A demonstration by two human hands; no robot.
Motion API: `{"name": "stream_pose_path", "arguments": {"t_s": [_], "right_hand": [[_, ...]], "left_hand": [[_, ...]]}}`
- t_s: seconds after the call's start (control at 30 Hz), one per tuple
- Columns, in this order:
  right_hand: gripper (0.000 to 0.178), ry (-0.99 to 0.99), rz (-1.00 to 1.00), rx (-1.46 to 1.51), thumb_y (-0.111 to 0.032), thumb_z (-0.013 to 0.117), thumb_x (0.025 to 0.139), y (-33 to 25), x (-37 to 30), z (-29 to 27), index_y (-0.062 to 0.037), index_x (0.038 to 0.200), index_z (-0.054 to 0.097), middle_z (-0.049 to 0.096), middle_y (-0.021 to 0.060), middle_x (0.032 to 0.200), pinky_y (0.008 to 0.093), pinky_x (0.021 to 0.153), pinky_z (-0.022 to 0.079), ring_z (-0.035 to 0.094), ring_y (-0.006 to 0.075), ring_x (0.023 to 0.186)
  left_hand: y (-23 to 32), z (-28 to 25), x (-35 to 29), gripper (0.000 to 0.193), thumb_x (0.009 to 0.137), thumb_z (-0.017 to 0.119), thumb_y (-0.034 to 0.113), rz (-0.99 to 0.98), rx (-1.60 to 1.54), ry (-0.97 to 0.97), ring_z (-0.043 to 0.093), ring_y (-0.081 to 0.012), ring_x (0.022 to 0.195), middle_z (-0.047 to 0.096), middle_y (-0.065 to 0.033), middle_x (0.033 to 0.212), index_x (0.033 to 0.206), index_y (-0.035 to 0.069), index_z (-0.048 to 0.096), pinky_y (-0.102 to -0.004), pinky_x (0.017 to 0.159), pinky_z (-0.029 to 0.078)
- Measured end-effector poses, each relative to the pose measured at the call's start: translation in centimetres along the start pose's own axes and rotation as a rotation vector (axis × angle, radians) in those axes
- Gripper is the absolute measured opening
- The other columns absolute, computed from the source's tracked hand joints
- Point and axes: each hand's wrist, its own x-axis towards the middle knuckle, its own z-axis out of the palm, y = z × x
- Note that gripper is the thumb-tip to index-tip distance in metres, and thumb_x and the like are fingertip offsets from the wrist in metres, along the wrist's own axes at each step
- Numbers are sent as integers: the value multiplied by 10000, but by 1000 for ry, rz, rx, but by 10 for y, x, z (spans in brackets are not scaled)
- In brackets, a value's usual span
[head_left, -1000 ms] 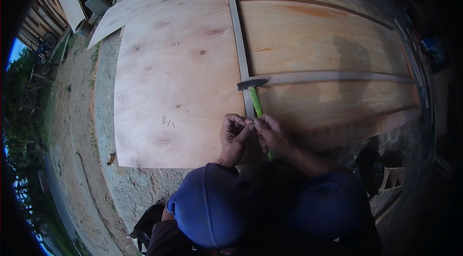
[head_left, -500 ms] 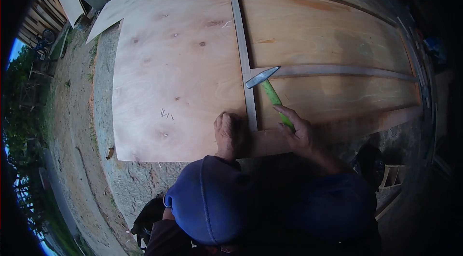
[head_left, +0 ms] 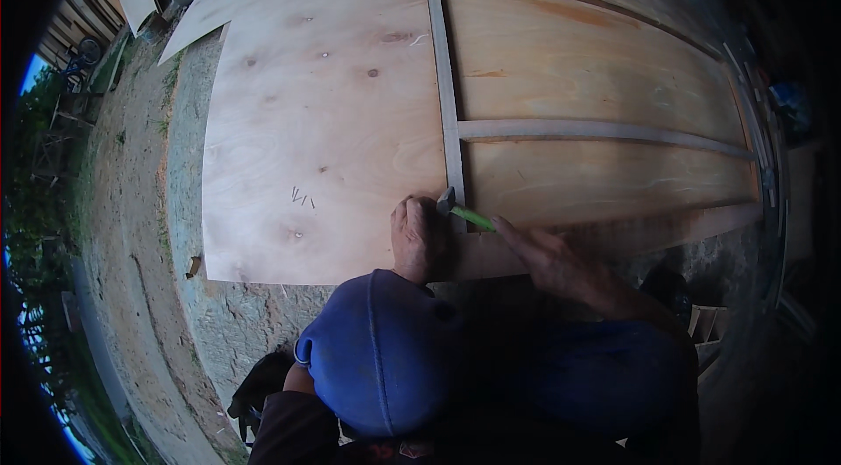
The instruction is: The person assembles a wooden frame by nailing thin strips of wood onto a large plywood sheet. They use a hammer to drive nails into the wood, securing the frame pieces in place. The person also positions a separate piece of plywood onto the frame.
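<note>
My right hand (head_left: 545,256) is wrapped round the green handle of a hammer (head_left: 473,218). The grey hammer head is down beside the fingers of my left hand (head_left: 419,237), over the left bar of the wooden frame (head_left: 445,70). My left hand is closed and rests by that bar near its lower end. Whatever its fingers pinch is hidden from view. Several loose nails (head_left: 302,198) lie to the left on the pale plywood sheet (head_left: 350,132).
The frame has a middle crossbar (head_left: 604,128) and a plywood panel (head_left: 569,53) inside it. Boards (head_left: 96,0) lean at the far left. A divided wooden box (head_left: 706,325) sits at the lower right. Bare ground (head_left: 131,220) runs along the left.
The hammer has swung down, its head dropping from near the crossbar to beside my left hand. My left hand has stayed almost in place. The whole view has shifted slightly.
</note>
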Motion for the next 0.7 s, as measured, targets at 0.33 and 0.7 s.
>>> {"name": "stream_pose_path", "arguments": {"t_s": [0.33, 0.7], "right_hand": [[706, -32, 16, -69, 65, 609, 857, -6, 0, -10, -127, 1514, 440, 581, 148, 779, 423, 647, 564, 623, 296, 657], [641, 238, -185, -148, -23, 638, 865, 1, -2, 2, -133, 1480, 492, 642, 110, 821, 354, 507, 547, 633, 223, 581]], "left_hand": [[5, 2, 1, 326, 749, 669, -26, -46, -17, 33, 573, -425, 843, 611, -160, 905, 1014, 71, 506, -517, 739, 450], [15, -7, 0, 458, 760, 704, 23, -203, -31, 33, 594, -401, 949, 621, -161, 1018, 1174, 47, 510, -480, 811, 496]]}}
